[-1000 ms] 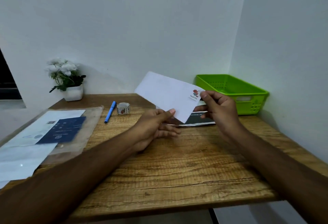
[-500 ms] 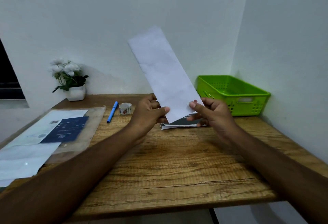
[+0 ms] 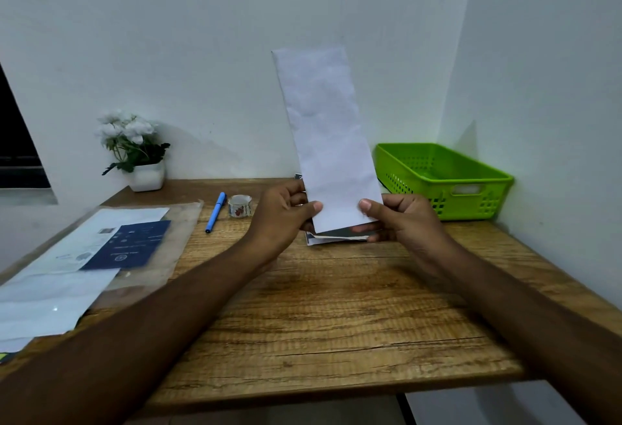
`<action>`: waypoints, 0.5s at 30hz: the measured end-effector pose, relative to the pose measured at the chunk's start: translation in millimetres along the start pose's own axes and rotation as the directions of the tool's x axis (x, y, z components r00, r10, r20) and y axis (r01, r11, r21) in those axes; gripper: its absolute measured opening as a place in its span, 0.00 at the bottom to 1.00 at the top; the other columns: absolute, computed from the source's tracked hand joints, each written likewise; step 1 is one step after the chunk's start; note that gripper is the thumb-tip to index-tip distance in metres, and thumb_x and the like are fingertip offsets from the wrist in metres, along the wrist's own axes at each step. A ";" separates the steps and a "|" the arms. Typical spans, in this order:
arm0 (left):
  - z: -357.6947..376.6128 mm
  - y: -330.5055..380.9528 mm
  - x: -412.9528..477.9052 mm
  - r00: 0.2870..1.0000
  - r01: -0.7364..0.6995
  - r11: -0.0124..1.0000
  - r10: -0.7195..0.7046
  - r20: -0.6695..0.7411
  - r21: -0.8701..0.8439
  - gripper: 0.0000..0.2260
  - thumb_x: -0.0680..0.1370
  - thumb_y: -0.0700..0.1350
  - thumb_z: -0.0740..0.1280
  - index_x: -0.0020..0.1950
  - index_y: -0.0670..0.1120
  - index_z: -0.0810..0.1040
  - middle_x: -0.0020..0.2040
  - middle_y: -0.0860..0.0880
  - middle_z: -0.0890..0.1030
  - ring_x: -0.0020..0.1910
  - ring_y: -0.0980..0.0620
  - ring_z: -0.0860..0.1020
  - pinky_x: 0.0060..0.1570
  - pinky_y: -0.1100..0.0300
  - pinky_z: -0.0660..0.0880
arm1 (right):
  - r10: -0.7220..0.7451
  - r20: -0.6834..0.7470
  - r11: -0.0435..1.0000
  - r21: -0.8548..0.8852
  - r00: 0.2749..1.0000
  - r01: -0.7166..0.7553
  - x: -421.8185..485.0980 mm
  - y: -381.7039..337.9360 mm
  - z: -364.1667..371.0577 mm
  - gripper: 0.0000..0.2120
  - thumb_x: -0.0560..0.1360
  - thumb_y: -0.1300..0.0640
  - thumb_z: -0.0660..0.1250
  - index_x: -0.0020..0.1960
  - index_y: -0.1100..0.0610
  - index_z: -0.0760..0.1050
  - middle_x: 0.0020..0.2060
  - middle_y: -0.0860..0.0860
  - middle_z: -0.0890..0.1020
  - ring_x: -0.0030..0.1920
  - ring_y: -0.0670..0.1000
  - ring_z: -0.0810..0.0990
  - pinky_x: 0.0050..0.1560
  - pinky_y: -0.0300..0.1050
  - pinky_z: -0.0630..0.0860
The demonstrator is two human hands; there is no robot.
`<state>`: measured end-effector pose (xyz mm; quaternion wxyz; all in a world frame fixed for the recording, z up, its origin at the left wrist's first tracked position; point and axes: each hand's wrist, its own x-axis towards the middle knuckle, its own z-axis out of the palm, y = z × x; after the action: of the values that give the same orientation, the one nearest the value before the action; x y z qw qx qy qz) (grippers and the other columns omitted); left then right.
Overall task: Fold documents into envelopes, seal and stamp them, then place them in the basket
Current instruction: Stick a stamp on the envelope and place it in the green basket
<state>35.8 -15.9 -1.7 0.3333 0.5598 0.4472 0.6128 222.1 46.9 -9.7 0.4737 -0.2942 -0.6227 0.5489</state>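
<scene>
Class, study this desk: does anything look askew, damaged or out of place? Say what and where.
Nothing is spilled or broken. The one oddity is the white envelope: the left hand and right hand pinch its lower end, so it stands on end above the table, leaning slightly left, its face faintly wrinkled.

White envelope [image 3: 328,141], lime-green perforated basket [image 3: 471,204], blue pen [image 3: 215,212], brown wood-grain table [image 3: 336,323], white flowers [image 3: 124,128], navy booklet [image 3: 131,244]

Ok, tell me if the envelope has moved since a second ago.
Yes. The envelope swung from slanted to upright; its top now rises far above the green basket.
</scene>
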 end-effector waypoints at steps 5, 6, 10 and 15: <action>1.0 0.2 -1.4 1.000 -0.009 1.000 0.009 0.004 0.005 0.12 0.77 0.32 0.64 0.57 0.46 0.76 0.46 0.50 0.83 0.41 0.56 0.84 0.36 0.63 0.80 | -0.005 -0.004 1.000 0.017 1.000 0.005 -0.1 0.7 -0.4 0.07 0.74 0.64 0.71 0.50 0.65 0.81 0.43 0.56 0.86 0.37 0.55 0.86 0.31 0.37 0.79; 1.2 0.1 -1.5 1.000 -0.009 1.000 0.009 0.005 0.004 0.13 0.77 0.32 0.64 0.57 0.46 0.76 0.46 0.51 0.83 0.42 0.56 0.84 0.37 0.63 0.80 | -0.006 -0.005 1.000 0.023 1.000 0.006 -0.1 0.9 -0.2 0.06 0.73 0.64 0.71 0.50 0.65 0.82 0.42 0.56 0.87 0.37 0.54 0.86 0.31 0.37 0.79; 0.7 -0.7 -1.0 1.000 -0.014 1.000 0.014 -0.008 0.009 0.12 0.77 0.32 0.65 0.54 0.48 0.77 0.46 0.52 0.83 0.42 0.55 0.84 0.39 0.60 0.81 | 0.002 -0.012 0.998 0.058 1.000 -0.001 -0.3 1.4 -0.4 0.07 0.71 0.65 0.73 0.49 0.65 0.81 0.39 0.55 0.86 0.36 0.53 0.86 0.32 0.37 0.80; 0.5 -0.9 -0.8 1.000 -0.004 1.000 0.005 -0.017 0.023 0.13 0.77 0.32 0.65 0.54 0.49 0.77 0.45 0.53 0.83 0.42 0.56 0.84 0.40 0.60 0.82 | 0.007 -0.013 0.998 0.060 1.000 -0.006 -0.7 2.8 -0.4 0.08 0.70 0.66 0.74 0.49 0.66 0.81 0.38 0.57 0.85 0.37 0.54 0.86 0.34 0.37 0.80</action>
<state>36.3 -16.2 -2.8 0.3216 0.5594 0.4558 0.6131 222.3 47.0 -12.6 0.4848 -0.2855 -0.6017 0.5669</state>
